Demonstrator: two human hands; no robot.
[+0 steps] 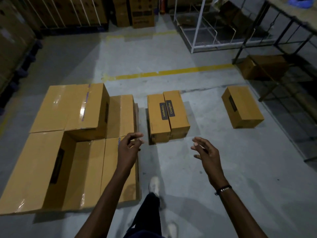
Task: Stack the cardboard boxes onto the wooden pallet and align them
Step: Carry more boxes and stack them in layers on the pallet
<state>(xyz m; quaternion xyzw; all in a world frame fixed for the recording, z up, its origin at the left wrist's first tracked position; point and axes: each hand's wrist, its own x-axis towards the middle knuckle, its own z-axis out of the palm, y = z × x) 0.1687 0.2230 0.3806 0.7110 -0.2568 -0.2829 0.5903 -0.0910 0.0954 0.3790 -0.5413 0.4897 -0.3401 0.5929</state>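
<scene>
A block of brown cardboard boxes (pixel 51 162) fills the left of the floor, with one taller box (pixel 75 107) on its far side; the pallet beneath is hidden. Two narrow labelled boxes (pixel 167 115) lie side by side on the floor just ahead. A single box (pixel 241 106) sits apart to the right. My left hand (pixel 129 146) hovers with fingers apart over the stack's right edge. My right hand (pixel 205 151) is spread open above the bare floor, near the two narrow boxes. Neither hand holds anything.
A yellow floor line (pixel 171 72) crosses beyond the boxes. A white wire rack (pixel 205 31) and a dark metal shelf frame (pixel 281 54) with a box (pixel 262 67) under it stand at the right. Stacked cartons (pixel 142 12) line the back and left walls. My shoe (pixel 154 185) is below.
</scene>
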